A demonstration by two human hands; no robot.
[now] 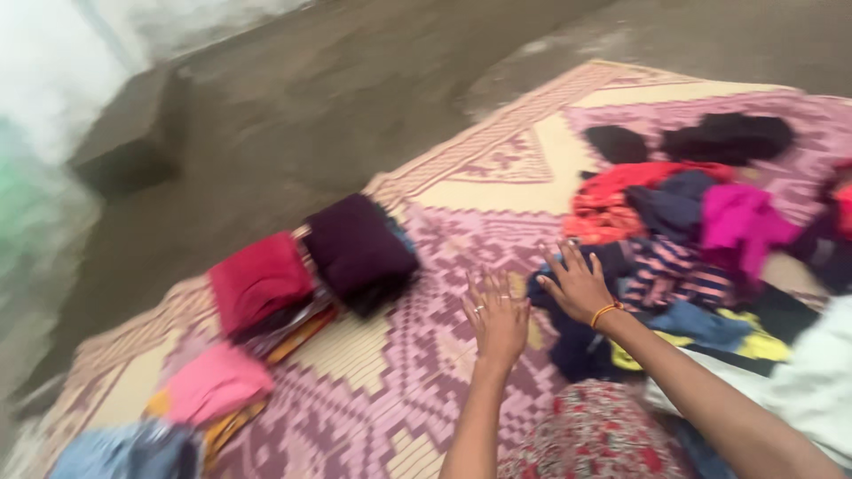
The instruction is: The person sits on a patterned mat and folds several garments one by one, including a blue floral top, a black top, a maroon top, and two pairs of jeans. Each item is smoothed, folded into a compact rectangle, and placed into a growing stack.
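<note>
Bare concrete floor (293, 115) runs up to a pale wall, and a woven mat (399, 390) in pink, purple and cream lies across it. No box or basket shows; the clothes sit straight on the mat. Folded stacks stand in a row on the left: a dark maroon stack (359, 248), a red stack (257, 282), a pink stack (216, 383) and a blue bundle (124, 452) at the edge. On the right sprawls a loose heap of clothes (683, 222) in orange, magenta, navy and black. The person's left hand (497, 318) is spread flat with fingers apart over the mat, holding nothing. The right hand (577, 284), an orange bangle (606, 311) at its wrist, lies open with fingers splayed on a dark blue garment (568, 341) at the near edge of the heap, touching it but not closed around it. The picture is blurred.
</note>
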